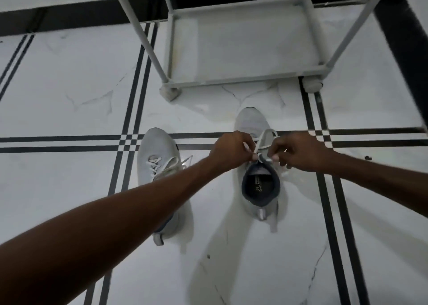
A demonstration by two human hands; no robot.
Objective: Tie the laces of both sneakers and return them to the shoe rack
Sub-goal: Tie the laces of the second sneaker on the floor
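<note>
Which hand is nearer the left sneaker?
Left. The left hand is just right of the left sneaker, its forearm crossing over it; the right hand is farther, past the right sneaker.

right sneaker [253, 128]: laces [266, 140] pinched | left sneaker [157, 152]: beside, laces loose

Head-height view, seemingly steeply downward
</note>
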